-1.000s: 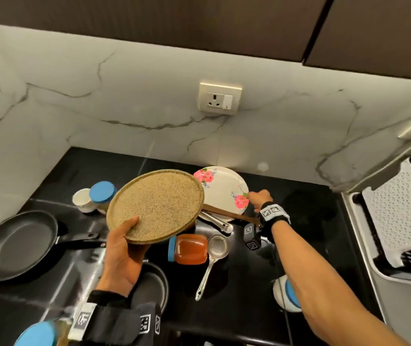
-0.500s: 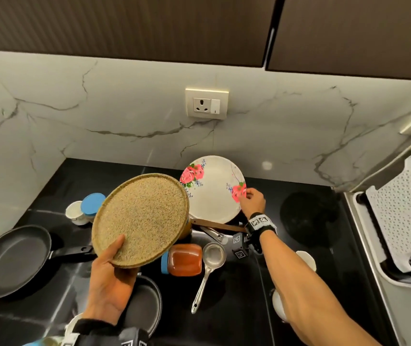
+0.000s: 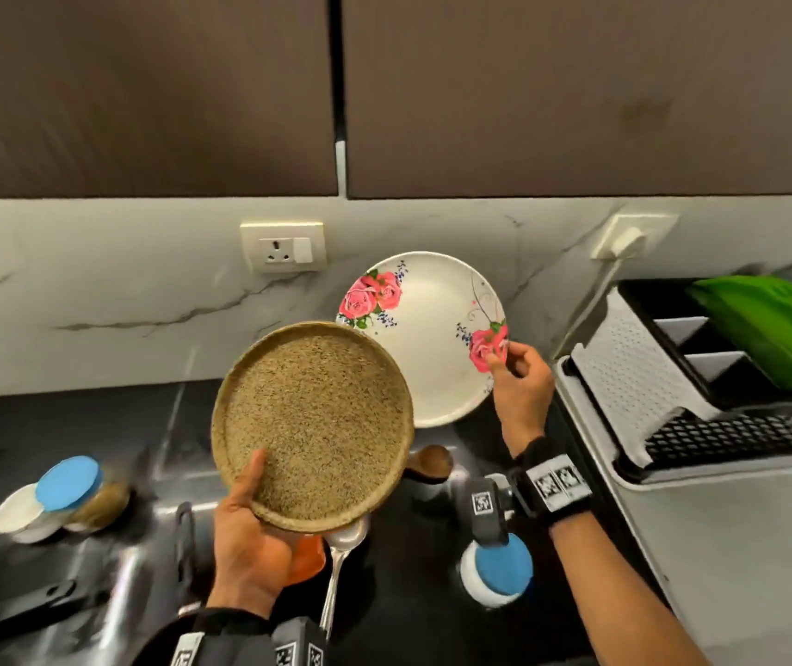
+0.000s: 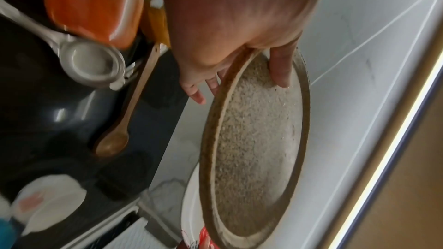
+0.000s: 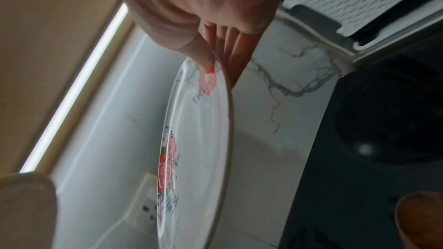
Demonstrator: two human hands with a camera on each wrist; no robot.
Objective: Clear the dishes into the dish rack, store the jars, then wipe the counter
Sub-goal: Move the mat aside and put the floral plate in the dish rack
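My left hand (image 3: 245,526) grips the near rim of a speckled brown plate (image 3: 312,425), thumb on its face, fingers underneath; the left wrist view shows the same brown plate (image 4: 254,149) edge-on. My right hand (image 3: 514,377) pinches the right rim of a white plate with pink roses (image 3: 427,338), lifted and tilted towards me above the black counter (image 3: 72,425). The right wrist view shows my thumb on the white plate (image 5: 201,149). The dish rack (image 3: 701,391) stands to the right, holding a green item (image 3: 774,324).
On the counter lie a wooden spoon (image 4: 124,109), a metal strainer (image 3: 341,560), an orange jar (image 4: 93,5), blue-lidded jars (image 3: 67,483) (image 3: 500,569), a small white cup (image 3: 19,511) and a black pan handle (image 3: 24,603). Dark cabinets hang overhead.
Both plates have risen off the counter. The white plate has been lifted and tilted upright and moved right, towards the rack; the brown plate came up with it. The camera view swung right.
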